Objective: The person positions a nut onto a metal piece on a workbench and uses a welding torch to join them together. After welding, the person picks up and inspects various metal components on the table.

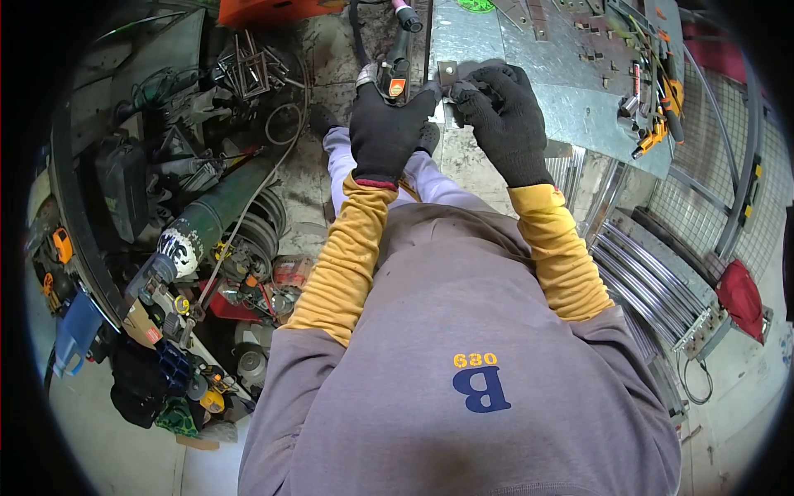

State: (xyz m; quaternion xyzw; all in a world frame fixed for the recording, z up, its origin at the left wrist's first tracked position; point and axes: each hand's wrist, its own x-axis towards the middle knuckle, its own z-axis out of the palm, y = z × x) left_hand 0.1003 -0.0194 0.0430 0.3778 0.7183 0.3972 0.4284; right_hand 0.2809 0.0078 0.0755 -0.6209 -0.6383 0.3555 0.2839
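My left hand, in a black glove, is closed around a dark power tool with an orange label, which looks like an angle grinder. Its working end is hard to make out. The left thumb points toward a small square metal plate with a hole, at the table's near edge. My right hand, also gloved in black, has its fingers bent and pinched at that plate, partly hiding it. Above the power tool, a torch with a pink part lies by the metal table's left edge.
Small metal parts and orange-handled tools lie on the table's right side. Metal tubes are stacked at right. At left are a green gas cylinder, a hose and a black case.
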